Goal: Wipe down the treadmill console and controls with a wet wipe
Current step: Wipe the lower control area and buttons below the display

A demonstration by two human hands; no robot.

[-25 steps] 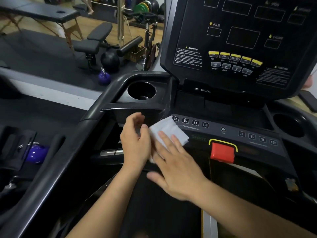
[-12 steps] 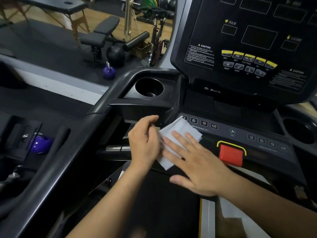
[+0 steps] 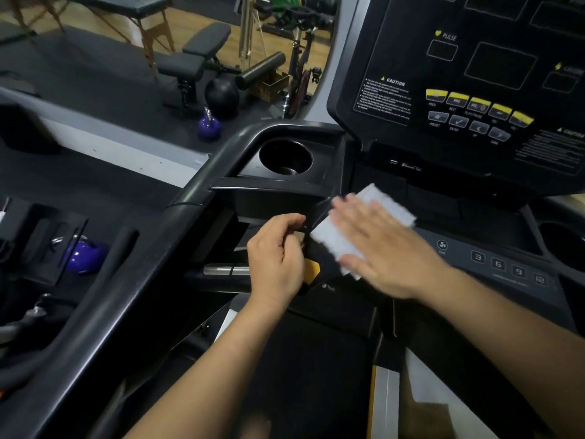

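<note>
The white wet wipe (image 3: 329,239) lies flat on the left end of the treadmill's lower control panel (image 3: 506,267). My right hand (image 3: 383,245) presses on it with straight, spread fingers and covers its middle. My left hand (image 3: 275,258) is just left of the wipe, with its fingers curled on the panel's dark left edge (image 3: 316,213). A small yellow patch (image 3: 311,271) shows beside that hand. The upright display console (image 3: 459,90) with yellow buttons rises behind, untouched. My right wrist hides the stop button.
A round cup holder (image 3: 285,158) sits left of the console and another (image 3: 563,245) at the right. The black handrail (image 3: 177,223) curves down to the left. Purple kettlebells (image 3: 209,123), a bench (image 3: 193,64) and a black ball (image 3: 221,95) stand on the gym floor beyond.
My right hand slid the wipe up and to the right along the panel. My left hand let go of the wipe's edge and curled onto the panel's left edge.
</note>
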